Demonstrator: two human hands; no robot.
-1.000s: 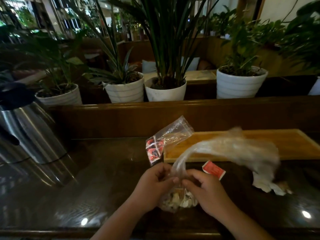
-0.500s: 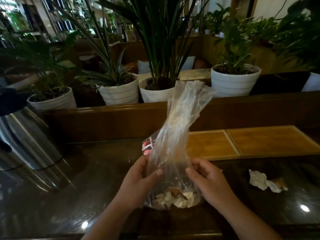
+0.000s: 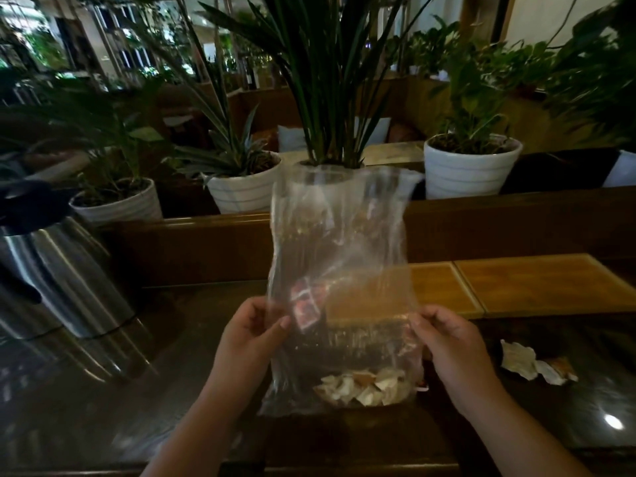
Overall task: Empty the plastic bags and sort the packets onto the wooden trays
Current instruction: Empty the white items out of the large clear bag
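Note:
A clear plastic bag (image 3: pixel 340 242) stands upright in front of me, stretched wide, its bottom resting on the dark table. My left hand (image 3: pixel 253 335) pinches its left side and my right hand (image 3: pixel 447 342) pinches its right side. Several pale packets (image 3: pixel 364 385) lie heaped in the bag's bottom. Seen through the plastic, a second small bag with red packets (image 3: pixel 304 304) sits behind it. Two wooden trays (image 3: pixel 537 284) lie side by side beyond the bag on the right, partly hidden by it.
A steel thermos jug (image 3: pixel 51 270) stands at the left. Crumpled pale wrappers (image 3: pixel 530 363) lie on the dark table (image 3: pixel 137 390) at the right. A wooden ledge with white plant pots (image 3: pixel 471 166) runs behind the table.
The bag was twisted and bunched low between my hands; it has been untwisted, raised upright and pulled wide. My hands have moved apart to its two sides.

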